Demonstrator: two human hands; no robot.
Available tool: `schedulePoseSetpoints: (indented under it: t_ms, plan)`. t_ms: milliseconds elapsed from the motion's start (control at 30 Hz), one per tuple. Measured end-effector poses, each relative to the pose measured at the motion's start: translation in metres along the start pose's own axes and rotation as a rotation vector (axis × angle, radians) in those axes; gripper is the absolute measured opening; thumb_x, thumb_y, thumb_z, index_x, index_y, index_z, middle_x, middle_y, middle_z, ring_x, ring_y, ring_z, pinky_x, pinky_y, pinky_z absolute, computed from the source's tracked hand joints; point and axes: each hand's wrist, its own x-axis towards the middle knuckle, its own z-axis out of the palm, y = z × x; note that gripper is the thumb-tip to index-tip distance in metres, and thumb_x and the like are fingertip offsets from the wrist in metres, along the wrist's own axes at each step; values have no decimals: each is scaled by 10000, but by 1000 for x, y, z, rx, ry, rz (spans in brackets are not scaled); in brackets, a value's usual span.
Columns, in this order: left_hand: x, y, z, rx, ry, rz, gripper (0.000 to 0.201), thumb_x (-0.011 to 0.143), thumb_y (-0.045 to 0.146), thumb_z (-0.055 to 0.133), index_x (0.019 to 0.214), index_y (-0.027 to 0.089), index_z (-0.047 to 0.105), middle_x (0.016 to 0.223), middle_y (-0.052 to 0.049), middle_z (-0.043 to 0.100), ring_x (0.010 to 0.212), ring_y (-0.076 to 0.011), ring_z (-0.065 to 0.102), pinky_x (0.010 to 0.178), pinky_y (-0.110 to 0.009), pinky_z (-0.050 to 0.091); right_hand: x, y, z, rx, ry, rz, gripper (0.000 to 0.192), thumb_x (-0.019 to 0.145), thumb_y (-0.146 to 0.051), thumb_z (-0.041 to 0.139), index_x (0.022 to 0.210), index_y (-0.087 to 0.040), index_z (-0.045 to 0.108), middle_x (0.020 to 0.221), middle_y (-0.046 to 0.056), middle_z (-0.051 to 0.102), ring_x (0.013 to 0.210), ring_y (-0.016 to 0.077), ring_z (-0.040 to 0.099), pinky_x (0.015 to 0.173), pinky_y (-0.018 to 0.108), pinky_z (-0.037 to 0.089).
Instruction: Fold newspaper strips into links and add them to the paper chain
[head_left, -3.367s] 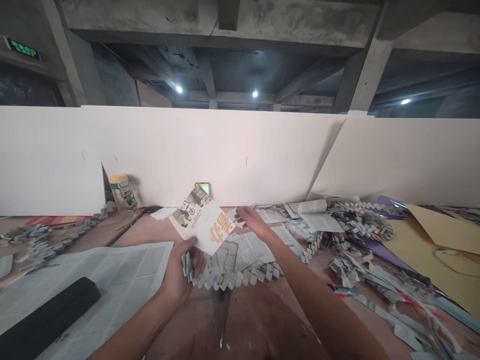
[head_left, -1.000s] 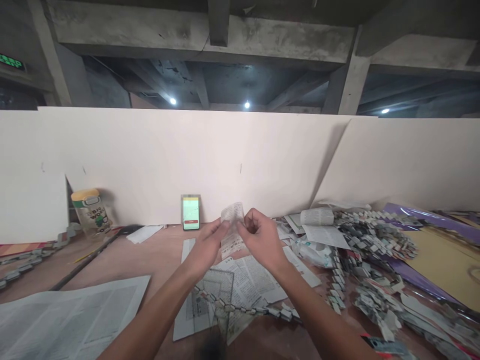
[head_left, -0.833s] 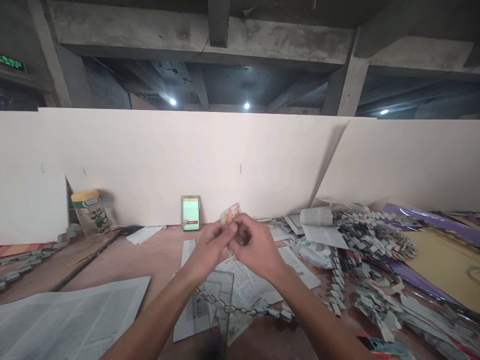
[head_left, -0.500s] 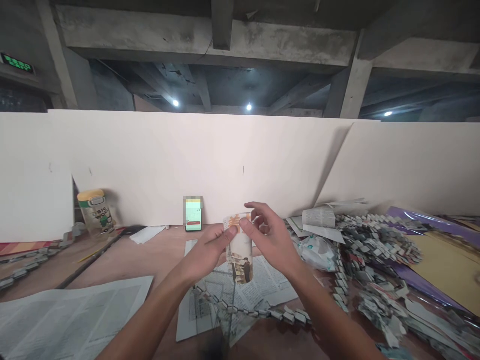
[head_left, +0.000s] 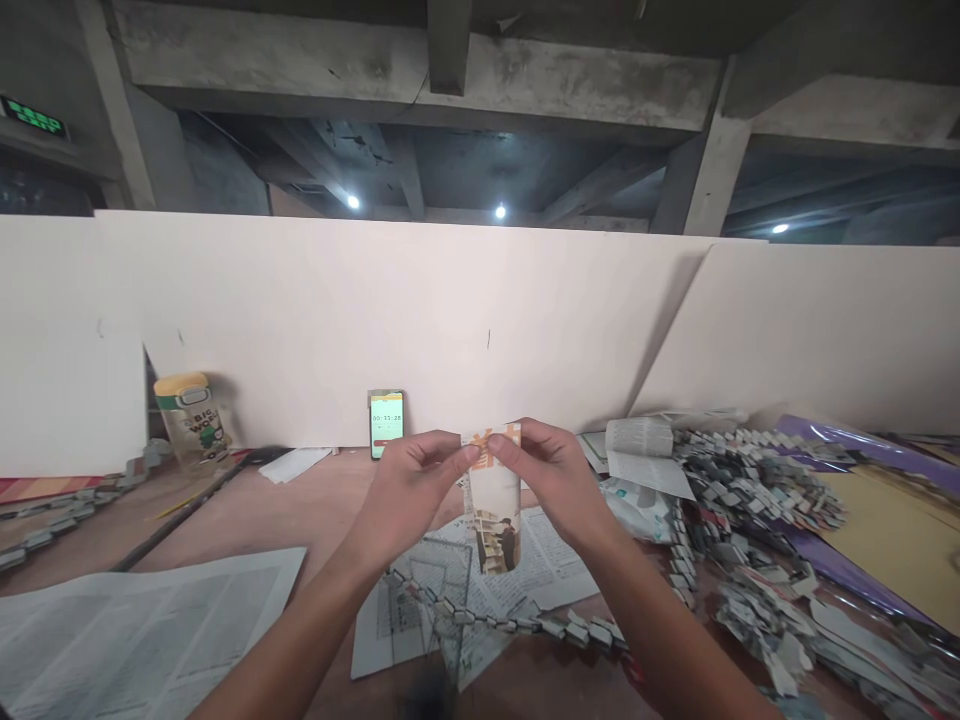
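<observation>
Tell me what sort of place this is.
Probably a makeshift craft bench in an unfinished concrete building or basement. Bare concrete beams run overhead, plain white boards wall off the table, and woven newspaper chains pile up beside the hands folding a paper strip.

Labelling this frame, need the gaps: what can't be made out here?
Head view only.
- Paper strip: top edge covered by left hand and right hand; print too small.
- Phone: screen digits too small.
- Newspaper: cut off by the left and bottom edges.
- Cup: label blurred.
</observation>
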Motion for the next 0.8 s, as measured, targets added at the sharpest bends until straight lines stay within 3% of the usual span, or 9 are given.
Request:
schedulePoseSetpoints:
  t_ms: [400, 800]
  plan:
    - [0, 0, -4, -97, -102, -9, 294, 834, 422, 558, 943, 195, 710, 904, -41, 702, 910, -204, 610, 803, -311, 459, 0, -1, 3, 132, -19, 63, 274, 714, -450, 668, 675, -184, 619, 622, -2, 573, 559, 122, 473, 487, 246, 367]
    - [0, -3, -4, -65, -111, -11, 339, 838, 452, 540, 979, 192, 704, 941, -49, 706, 899, -217, 613, 813, -347, 466, 0, 1, 2, 155, -31, 54, 241, 721, -417, 674, 682, -186, 620, 637, -2, 579, 577, 126, 484, 524, 258, 391]
